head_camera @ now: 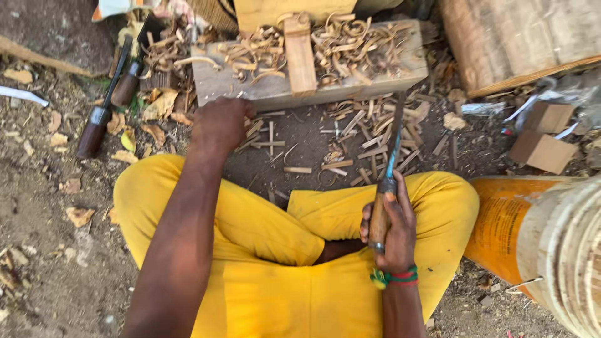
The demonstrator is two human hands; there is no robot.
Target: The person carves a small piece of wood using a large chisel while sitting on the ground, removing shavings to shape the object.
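Fingers first: our right hand point(391, 228) has them curled tight round the wooden handle of a chisel point(387, 188), blade aimed forward and away from us over the dirt, so the edge stays well off our legs. Our left hand point(220, 122) is reaching out to the near edge of the wooden block point(263, 87); the fingers are bent under, knuckles toward us, and we honestly can't tell whether they're pinching anything or just resting against the wood.

That block sits straight ahead of our crossed legs in yellow trousers point(263, 225), close enough to work on without leaning. A narrow wood piece point(299, 53) lies across the top of it, with curled shavings point(350, 47) heaped on both sides.

Spare tools with dark handles point(103, 106) are lying off to the left, just within reach. Bare ground point(50, 263) all round, packed earth littered with chips and offcut sticks point(369, 144). Over on the right there's a big log point(519, 37), a couple of small cardboard boxes point(541, 150), and an orange drum point(501, 222) lying beside our knee.
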